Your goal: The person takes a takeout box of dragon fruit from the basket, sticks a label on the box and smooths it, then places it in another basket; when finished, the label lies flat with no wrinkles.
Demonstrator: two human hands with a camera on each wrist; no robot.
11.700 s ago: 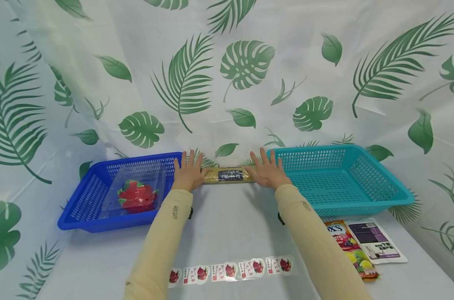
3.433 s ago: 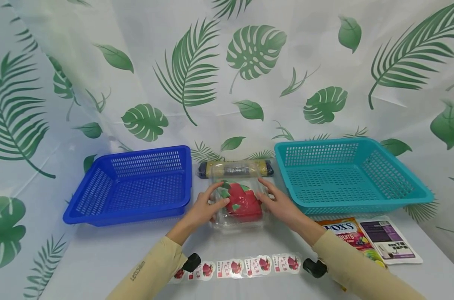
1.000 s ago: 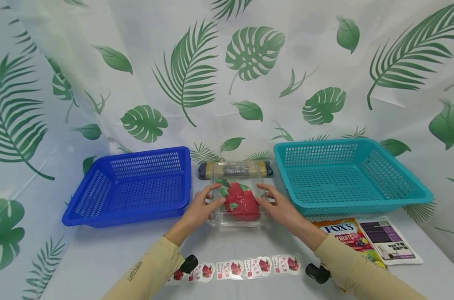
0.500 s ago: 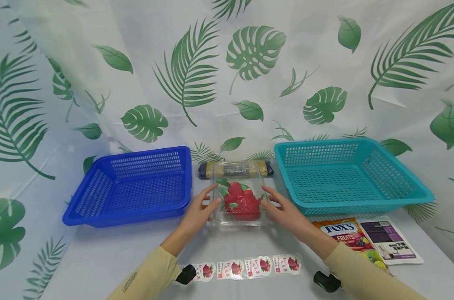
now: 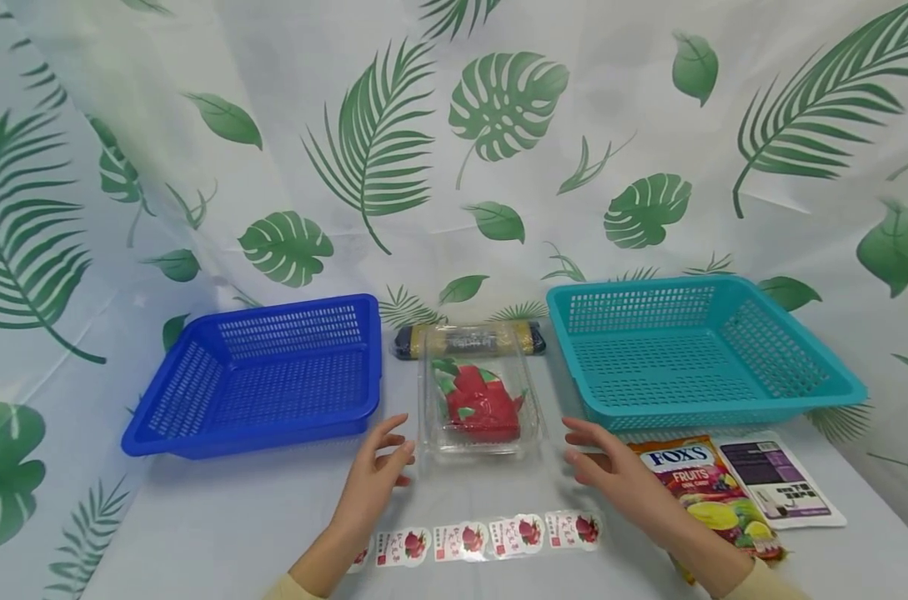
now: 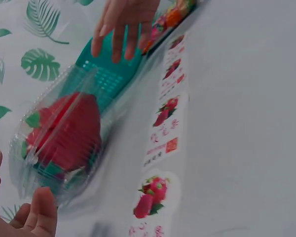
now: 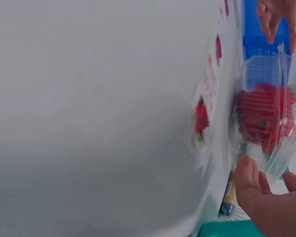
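Note:
A clear plastic clamshell box holding a red dragon fruit with green tips sits mid-table. To its left, my left hand hovers with loosely bent fingers, apart from the box and holding nothing. My right hand is likewise apart on the other side, fingers relaxed. In the right wrist view the box stands between both hands, its lid down over the fruit. Nearer the front lies a strip of dragon fruit stickers, its left end partly behind my left hand.
A blue basket stands on the left, a teal basket on the right. Behind the box lies a long yellow and dark packet. A Fox's candy bag and a white and purple pouch lie front right.
The boxed dragon fruit, earliest seen in the blue basket, is now mid-table. Both hands have let go of the box and drawn back toward me, apart. The long packet stays behind it.

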